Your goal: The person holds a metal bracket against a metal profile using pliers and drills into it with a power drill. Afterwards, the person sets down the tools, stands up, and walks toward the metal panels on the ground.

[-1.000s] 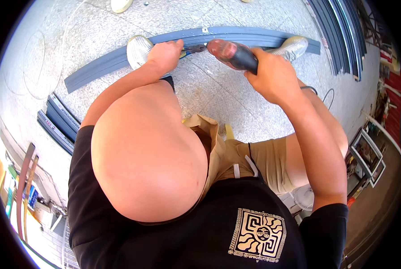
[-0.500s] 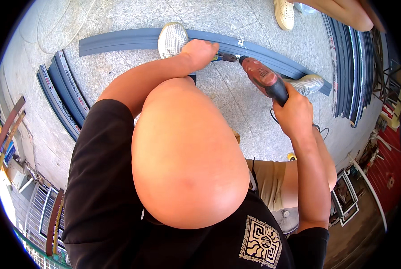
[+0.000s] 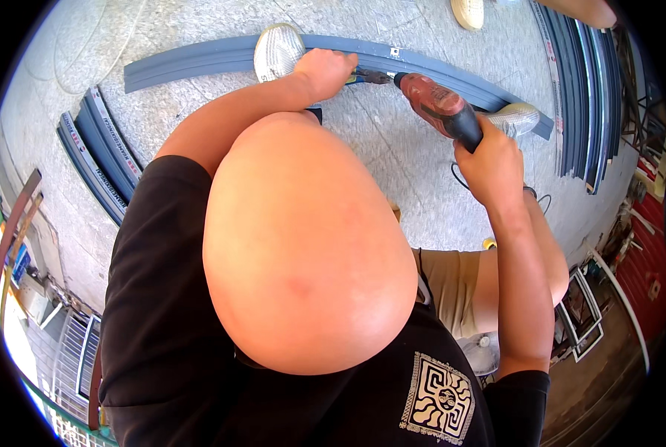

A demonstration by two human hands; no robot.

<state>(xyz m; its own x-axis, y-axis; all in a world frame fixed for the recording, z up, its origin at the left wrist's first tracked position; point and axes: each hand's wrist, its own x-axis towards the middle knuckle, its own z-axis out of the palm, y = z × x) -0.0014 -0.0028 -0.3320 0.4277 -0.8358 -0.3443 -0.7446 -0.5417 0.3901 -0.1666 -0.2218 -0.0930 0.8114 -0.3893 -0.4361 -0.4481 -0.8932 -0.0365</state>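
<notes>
Head: drill slants forward-left, apparently toward pliers.

Pliers partly hidden by left grip.

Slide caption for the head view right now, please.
Right grip holds a red-and-black power drill, left grip holds pliers, near a long grey strip on the floor.

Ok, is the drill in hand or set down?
In hand: the right hand grips the drill by its black end, nose near the pliers.
</notes>
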